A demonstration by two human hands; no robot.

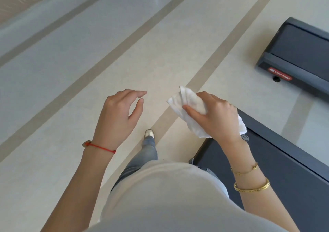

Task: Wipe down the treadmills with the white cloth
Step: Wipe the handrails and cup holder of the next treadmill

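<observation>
Head view, frame centre: our right hand [216,115] bunches the light, limp white cloth [188,103], left hand [119,114] loosely open.

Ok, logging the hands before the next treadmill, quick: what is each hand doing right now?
Left hand: open, fingers relaxed, holding nothing.
Right hand: grips the white cloth, thumb pressed on it.

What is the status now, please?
Right hand grips white cloth; left hand open, empty. Cloth off both treadmills. Nothing in the way.
</observation>
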